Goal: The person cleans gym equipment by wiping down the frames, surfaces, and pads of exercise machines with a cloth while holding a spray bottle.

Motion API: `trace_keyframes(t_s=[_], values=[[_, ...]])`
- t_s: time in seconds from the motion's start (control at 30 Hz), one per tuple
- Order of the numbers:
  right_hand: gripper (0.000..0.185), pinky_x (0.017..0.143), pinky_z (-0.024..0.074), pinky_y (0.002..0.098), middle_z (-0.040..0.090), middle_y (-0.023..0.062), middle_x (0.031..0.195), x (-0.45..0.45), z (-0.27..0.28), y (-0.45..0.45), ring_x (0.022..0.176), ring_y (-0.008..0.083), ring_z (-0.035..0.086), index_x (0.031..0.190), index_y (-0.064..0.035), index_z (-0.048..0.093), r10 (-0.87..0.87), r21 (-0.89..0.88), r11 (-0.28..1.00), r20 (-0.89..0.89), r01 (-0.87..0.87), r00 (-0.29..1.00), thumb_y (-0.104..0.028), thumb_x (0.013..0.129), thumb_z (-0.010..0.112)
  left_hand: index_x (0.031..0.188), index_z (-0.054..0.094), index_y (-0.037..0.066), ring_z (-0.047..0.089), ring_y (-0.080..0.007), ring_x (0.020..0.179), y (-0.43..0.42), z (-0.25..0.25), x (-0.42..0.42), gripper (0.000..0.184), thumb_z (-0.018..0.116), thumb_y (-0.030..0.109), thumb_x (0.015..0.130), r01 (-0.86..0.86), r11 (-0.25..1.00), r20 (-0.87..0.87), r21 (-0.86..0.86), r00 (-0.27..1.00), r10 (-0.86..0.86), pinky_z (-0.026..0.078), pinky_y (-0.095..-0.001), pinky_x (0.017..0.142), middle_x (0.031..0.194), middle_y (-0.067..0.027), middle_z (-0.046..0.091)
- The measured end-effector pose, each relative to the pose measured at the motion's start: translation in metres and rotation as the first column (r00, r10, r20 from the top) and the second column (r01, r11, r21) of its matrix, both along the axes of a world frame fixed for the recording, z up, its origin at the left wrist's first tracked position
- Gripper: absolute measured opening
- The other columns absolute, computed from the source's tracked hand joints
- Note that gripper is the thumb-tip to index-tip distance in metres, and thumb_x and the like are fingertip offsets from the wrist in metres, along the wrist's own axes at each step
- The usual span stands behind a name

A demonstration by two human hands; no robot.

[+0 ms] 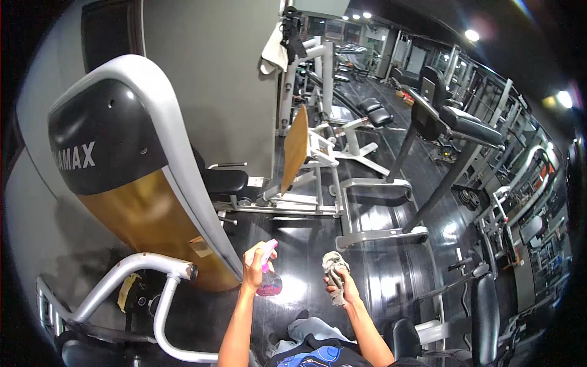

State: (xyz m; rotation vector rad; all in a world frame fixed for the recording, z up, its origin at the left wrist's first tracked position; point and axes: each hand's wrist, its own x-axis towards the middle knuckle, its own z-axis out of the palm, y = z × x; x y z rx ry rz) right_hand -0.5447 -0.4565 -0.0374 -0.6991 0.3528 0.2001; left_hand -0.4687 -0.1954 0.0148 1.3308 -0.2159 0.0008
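My left hand (251,264) is wrapped round the neck of a spray bottle (269,284) with a pink trigger head and a clear body. In my right hand (350,290) a crumpled grey cloth (335,266) is gripped, bunched up and sticking out above the fingers. Both hands are held out in front of my body, apart from each other, above the dark floor (299,238). To the left of the bottle stands a tall gym machine tower (116,134) with a black and gold cover; neither hand touches it.
A silver tubular frame (125,269) curves close by on the left. Ahead are a machine with a wooden footplate (295,150) and a bench on grey posts (471,125). A black pad (485,318) stands at the right. A white towel (274,50) hangs by the wall.
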Motion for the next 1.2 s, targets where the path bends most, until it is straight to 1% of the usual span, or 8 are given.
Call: trace_keyframes(t_s=[0.23,0.33,0.37,0.6,0.87,0.9,0.93,1.2], values=[[0.033,0.043,0.0452,0.0213,0.061,0.0055,0.101,-0.017,-0.007,-0.034,0.074,0.0215,0.063,0.119,-0.0097,0.053,-0.162,0.156,0.975,0.002,0.159,0.987,-0.031,0.094,0.055,0.100,0.062,-0.002,0.055,-0.0150,0.049,-0.023,-0.012,-0.006,0.052,0.042,0.046,0.095,0.082,0.994,-0.002,-0.069,0.997,-0.083,0.049,-0.0280,0.046,0.079,-0.0109,0.062],[0.038,0.044,0.0460,0.0215,0.062,0.0073,0.106,-0.010,0.005,-0.041,0.075,0.0218,0.064,0.124,-0.0089,0.051,-0.214,0.120,0.969,-0.031,0.216,0.976,-0.032,0.094,0.054,0.100,0.061,-0.002,0.056,-0.0160,0.049,-0.033,-0.022,-0.004,0.052,0.041,0.046,0.096,0.107,0.993,-0.019,-0.057,0.994,-0.108,0.049,-0.0298,0.046,0.080,-0.0118,0.062],[0.041,0.045,0.0477,0.0223,0.061,0.0092,0.111,-0.007,-0.003,-0.052,0.080,0.0238,0.065,0.128,-0.0082,0.049,-0.136,0.142,0.980,-0.020,0.137,0.991,-0.032,0.094,0.053,0.100,0.060,-0.002,0.056,-0.0166,0.048,-0.037,-0.027,-0.003,0.051,0.040,0.045,0.096,0.084,0.989,-0.067,-0.122,0.993,-0.093,0.050,-0.0305,0.046,0.080,-0.0123,0.062],[0.040,0.046,0.0513,0.0257,0.063,0.0115,0.108,0.027,0.001,-0.086,0.088,0.0268,0.068,0.124,-0.0083,0.051,-0.203,0.079,0.977,0.037,0.199,0.979,-0.033,0.093,0.055,0.097,0.058,-0.002,0.056,-0.0190,0.047,-0.074,-0.035,0.026,0.048,0.037,0.041,0.098,0.002,0.983,-0.157,-0.181,0.987,-0.031,0.051,-0.0337,0.045,0.076,-0.0147,0.062],[0.038,0.041,0.0463,0.0233,0.060,0.0085,0.092,0.098,0.000,-0.165,0.065,0.0206,0.062,0.115,-0.0117,0.053,-0.224,0.021,0.974,-0.010,0.224,0.975,-0.042,0.091,0.056,0.094,0.059,-0.002,0.056,-0.0189,0.047,-0.146,-0.015,0.095,0.046,0.037,0.039,0.098,0.017,0.993,-0.107,-0.115,0.994,-0.029,0.049,-0.0328,0.045,0.075,-0.0140,0.062],[0.038,0.040,0.0455,0.0226,0.060,0.0077,0.091,0.105,0.008,-0.171,0.061,0.0191,0.059,0.114,-0.0109,0.053,-0.251,0.016,0.968,-0.008,0.251,0.968,-0.042,0.092,0.055,0.102,0.061,-0.002,0.056,-0.0170,0.049,-0.156,-0.014,0.104,0.047,0.038,0.039,0.098,0.028,0.991,-0.097,-0.130,0.994,-0.041,0.049,-0.0300,0.046,0.077,-0.0122,0.062],[0.038,0.040,0.0455,0.0226,0.060,0.0077,0.091,0.111,0.013,-0.179,0.061,0.0191,0.059,0.114,-0.0109,0.053,-0.259,0.014,0.966,-0.009,0.259,0.966,-0.042,0.092,0.055,0.110,0.064,-0.002,0.056,-0.0150,0.050,-0.166,-0.013,0.113,0.048,0.039,0.038,0.098,0.042,0.988,-0.086,-0.146,0.995,-0.055,0.048,-0.0272,0.047,0.078,-0.0104,0.062],[0.029,0.040,0.0446,0.0228,0.062,0.0067,0.091,0.159,0.027,-0.239,0.066,0.0187,0.059,0.110,-0.0127,0.054,-0.217,0.065,0.975,0.108,0.211,0.970,-0.037,0.094,0.052,0.108,0.064,-0.002,0.055,-0.0139,0.050,-0.239,0.002,0.161,0.045,0.043,0.037,0.097,0.087,0.989,-0.026,-0.120,0.995,-0.091,0.048,-0.0267,0.048,0.078,-0.0095,0.061]])
